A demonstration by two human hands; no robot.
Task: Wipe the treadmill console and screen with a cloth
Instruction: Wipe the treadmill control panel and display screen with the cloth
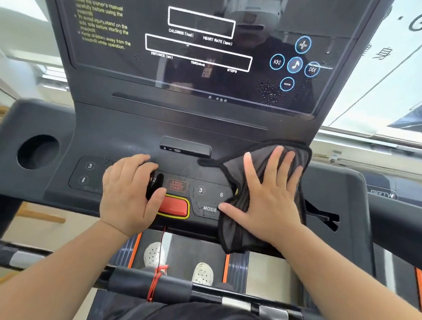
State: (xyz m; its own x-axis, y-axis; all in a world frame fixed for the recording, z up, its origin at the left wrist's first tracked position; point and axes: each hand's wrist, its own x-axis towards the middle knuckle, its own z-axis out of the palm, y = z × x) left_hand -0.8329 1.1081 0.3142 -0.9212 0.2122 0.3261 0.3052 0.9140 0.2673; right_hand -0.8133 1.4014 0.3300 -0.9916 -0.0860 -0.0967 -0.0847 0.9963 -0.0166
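Observation:
The dark treadmill console [122,132] fills the middle of the view, with its glossy black screen [146,76] tilted up behind it. A dark grey cloth [235,225] with black trim lies on the console's right side, over the edge beside the MODE button. My right hand [269,195] presses flat on the cloth, fingers spread. My left hand [129,192] rests on the console's left button panel, fingers curled, thumb beside the red stop button [175,206]. It holds nothing.
A round cup holder [37,151] sits at the console's left. A red safety cord [157,277] hangs from the stop button to the front handlebar [197,291]. Below, two white shoes [154,254] stand on the belt. Windows lie behind the screen.

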